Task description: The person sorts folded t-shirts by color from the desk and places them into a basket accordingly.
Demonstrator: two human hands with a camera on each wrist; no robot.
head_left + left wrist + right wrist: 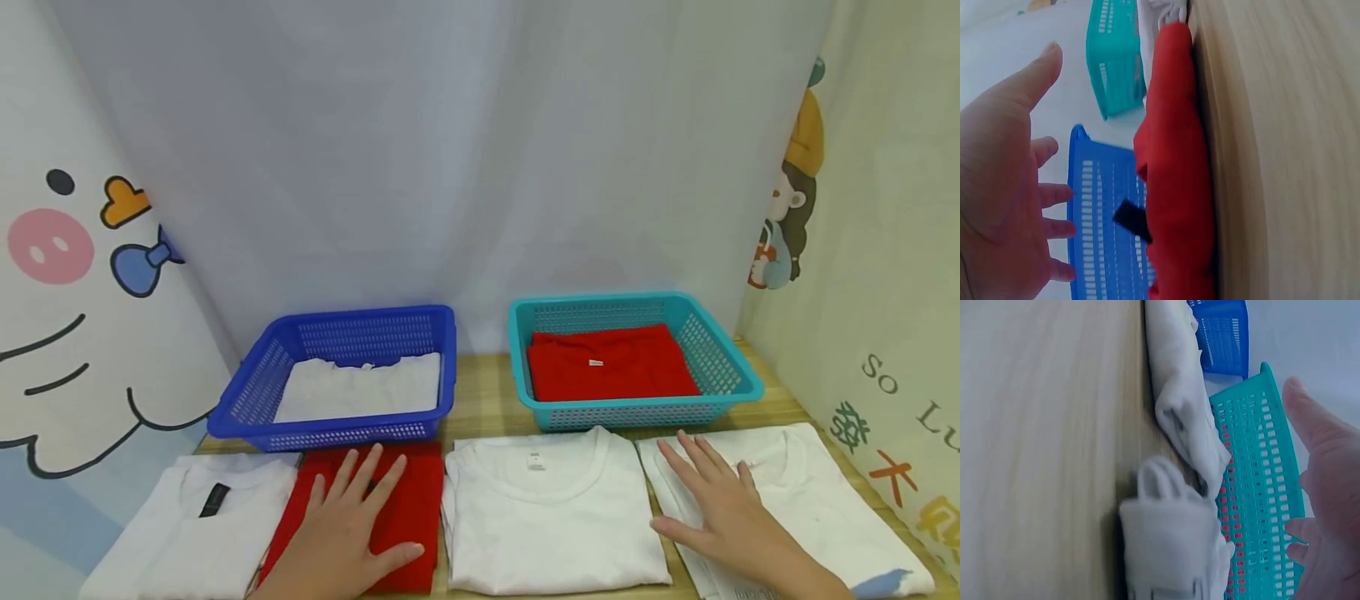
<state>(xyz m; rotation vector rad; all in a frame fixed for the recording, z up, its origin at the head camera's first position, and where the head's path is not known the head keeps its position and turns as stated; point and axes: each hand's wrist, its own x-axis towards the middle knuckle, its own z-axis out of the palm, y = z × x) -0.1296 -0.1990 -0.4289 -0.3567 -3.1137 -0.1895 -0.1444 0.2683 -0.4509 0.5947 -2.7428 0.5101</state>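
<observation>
Along the counter [483,392] that carries the teal basket [637,417], a person has both bare hands held out over folded shirts. Taking that teal basket as the marker, with left and right as the person would call them, the left hand [341,525] is in front of it and well to its left, above the folded red shirt [412,504]; the fingers are straight and spread, thumb out to the side. From the left wrist, a gap shows between that palm and the cloth, and a dark label [1132,220] pokes out from the red. Just ahead of the teal basket's right half I see the right hand [716,508], its fingers likewise extended and loosely parted, hanging over the right-hand white shirt [817,508]. That shirt lies in front of the teal basket and runs out past its right side, with a patch of blue print [881,583] at its near edge. Before the teal basket and a touch to its left lies the middle white shirt [551,525], its round collar toward the basket. Farthest to the basket's left, at the near side, is the end white shirt [191,542] with a black tag [215,500]. Inside the teal basket sits another red top [607,375], folded; beside it on the left, apart from it, stands the blue basket [337,435] with a white top [360,396] inside. Behind the teal basket hangs a pale curtain [480,167].
</observation>
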